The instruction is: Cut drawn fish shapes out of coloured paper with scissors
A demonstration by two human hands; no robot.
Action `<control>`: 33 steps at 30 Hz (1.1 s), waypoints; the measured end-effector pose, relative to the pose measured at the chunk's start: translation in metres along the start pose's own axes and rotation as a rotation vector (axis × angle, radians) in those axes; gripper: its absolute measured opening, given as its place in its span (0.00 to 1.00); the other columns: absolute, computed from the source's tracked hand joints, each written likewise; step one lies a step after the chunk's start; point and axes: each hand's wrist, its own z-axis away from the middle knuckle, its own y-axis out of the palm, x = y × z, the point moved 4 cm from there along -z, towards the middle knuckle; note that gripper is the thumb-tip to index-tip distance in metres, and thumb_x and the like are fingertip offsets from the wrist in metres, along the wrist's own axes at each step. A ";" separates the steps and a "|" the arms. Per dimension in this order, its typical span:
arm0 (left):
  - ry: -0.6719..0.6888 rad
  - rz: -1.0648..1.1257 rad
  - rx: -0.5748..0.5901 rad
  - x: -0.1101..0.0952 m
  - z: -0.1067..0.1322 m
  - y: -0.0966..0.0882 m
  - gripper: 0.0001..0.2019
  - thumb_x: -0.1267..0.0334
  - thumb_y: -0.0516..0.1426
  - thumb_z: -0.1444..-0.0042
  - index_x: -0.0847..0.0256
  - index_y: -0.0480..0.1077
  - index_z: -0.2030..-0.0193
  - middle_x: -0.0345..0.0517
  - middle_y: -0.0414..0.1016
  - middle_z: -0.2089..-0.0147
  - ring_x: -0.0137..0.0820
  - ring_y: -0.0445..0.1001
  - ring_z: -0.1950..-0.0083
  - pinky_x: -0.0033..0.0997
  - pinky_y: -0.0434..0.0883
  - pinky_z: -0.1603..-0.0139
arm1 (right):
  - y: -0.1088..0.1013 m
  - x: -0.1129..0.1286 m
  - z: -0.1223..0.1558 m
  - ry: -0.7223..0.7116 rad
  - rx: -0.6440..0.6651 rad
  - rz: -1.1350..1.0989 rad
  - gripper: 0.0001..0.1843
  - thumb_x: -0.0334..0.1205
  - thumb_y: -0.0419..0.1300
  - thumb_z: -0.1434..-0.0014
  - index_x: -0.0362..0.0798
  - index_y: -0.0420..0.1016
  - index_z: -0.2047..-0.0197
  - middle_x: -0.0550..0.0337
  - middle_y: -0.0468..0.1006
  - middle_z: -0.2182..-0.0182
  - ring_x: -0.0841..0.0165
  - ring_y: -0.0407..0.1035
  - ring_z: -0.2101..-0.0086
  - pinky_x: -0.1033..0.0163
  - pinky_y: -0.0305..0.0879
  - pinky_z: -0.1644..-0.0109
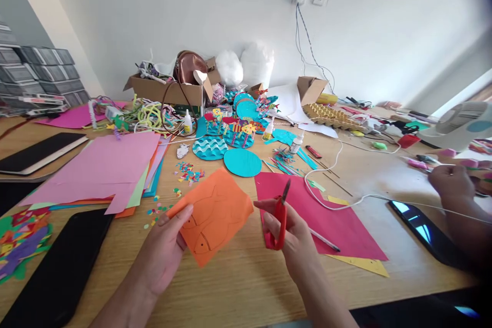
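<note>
My left hand (169, 246) pinches the left edge of an orange sheet of paper (215, 210), thumb on top. Two fish outlines are drawn on the sheet, each with a dot for an eye. My right hand (294, 236) grips red-handled scissors (282, 218), their blades pointing up and apart from the orange paper. Beneath my right hand lies a red sheet of paper (326, 223) with a pen (325, 241) on it. Behind the orange paper are a turquoise paper oval (243, 162) and small piles of confetti (189, 171).
Stacked coloured paper (103, 164) and a black phone (65, 266) lie on the left. Glue bottles (296, 143), finished paper fish crafts (238, 130) and a cardboard box (169, 93) stand farther back. A white cable (342, 207) crosses the right side, near another person's hand (451, 182).
</note>
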 end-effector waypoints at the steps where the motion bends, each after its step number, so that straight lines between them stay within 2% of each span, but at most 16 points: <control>1: 0.002 -0.003 -0.002 0.001 0.001 0.000 0.15 0.62 0.66 0.60 0.56 0.77 0.62 0.42 0.82 0.62 0.37 0.78 0.57 0.26 0.73 0.68 | 0.005 -0.003 -0.001 0.044 0.039 -0.077 0.18 0.50 0.61 0.48 0.44 0.72 0.60 0.62 0.72 0.76 0.73 0.61 0.78 0.68 0.58 0.77; 6: -0.001 -0.030 0.023 0.007 0.006 -0.002 0.15 0.61 0.65 0.58 0.55 0.77 0.60 0.43 0.81 0.59 0.40 0.76 0.54 0.29 0.74 0.66 | 0.024 -0.002 -0.007 0.135 0.152 -0.261 0.15 0.44 0.66 0.54 0.46 0.66 0.71 0.70 0.65 0.83 0.77 0.57 0.82 0.72 0.51 0.80; 10: 0.035 -0.046 0.052 0.007 0.010 -0.005 0.16 0.58 0.63 0.54 0.55 0.76 0.57 0.45 0.79 0.56 0.40 0.75 0.52 0.30 0.74 0.64 | 0.027 0.006 -0.012 0.133 0.112 -0.218 0.14 0.41 0.66 0.56 0.47 0.63 0.75 0.72 0.64 0.86 0.78 0.55 0.84 0.73 0.47 0.83; 13: 0.087 -0.059 0.134 0.007 0.014 -0.003 0.15 0.58 0.63 0.52 0.55 0.75 0.56 0.46 0.77 0.53 0.40 0.74 0.52 0.30 0.74 0.64 | 0.029 0.011 -0.014 0.101 0.069 -0.238 0.15 0.42 0.67 0.58 0.47 0.63 0.75 0.72 0.65 0.87 0.78 0.56 0.85 0.73 0.48 0.84; 17: 0.121 -0.140 0.239 0.011 0.018 0.003 0.11 0.58 0.62 0.51 0.57 0.76 0.60 0.46 0.78 0.58 0.37 0.75 0.59 0.31 0.74 0.66 | 0.037 0.013 -0.014 0.076 0.050 -0.277 0.15 0.43 0.66 0.57 0.47 0.63 0.75 0.71 0.65 0.88 0.78 0.56 0.86 0.73 0.48 0.84; 23: 0.252 -0.203 0.114 0.010 0.011 0.001 0.07 0.60 0.63 0.52 0.60 0.75 0.70 0.39 0.74 0.73 0.26 0.68 0.75 0.23 0.67 0.76 | 0.042 0.013 -0.014 0.067 0.071 -0.248 0.16 0.47 0.65 0.56 0.47 0.63 0.75 0.70 0.66 0.89 0.77 0.57 0.87 0.72 0.48 0.84; 26: 0.297 -0.246 0.122 0.008 0.009 0.002 0.07 0.60 0.62 0.50 0.61 0.75 0.70 0.39 0.73 0.74 0.25 0.66 0.75 0.23 0.66 0.76 | 0.039 0.015 -0.014 0.057 0.078 -0.214 0.17 0.48 0.65 0.56 0.47 0.63 0.75 0.69 0.68 0.88 0.77 0.56 0.87 0.72 0.47 0.85; 33: 0.240 -0.154 0.132 0.007 0.011 0.004 0.05 0.61 0.61 0.49 0.60 0.74 0.68 0.39 0.74 0.73 0.27 0.67 0.74 0.24 0.66 0.76 | 0.040 0.016 -0.013 0.063 0.120 -0.191 0.18 0.49 0.65 0.54 0.48 0.61 0.77 0.67 0.68 0.86 0.77 0.56 0.86 0.71 0.48 0.84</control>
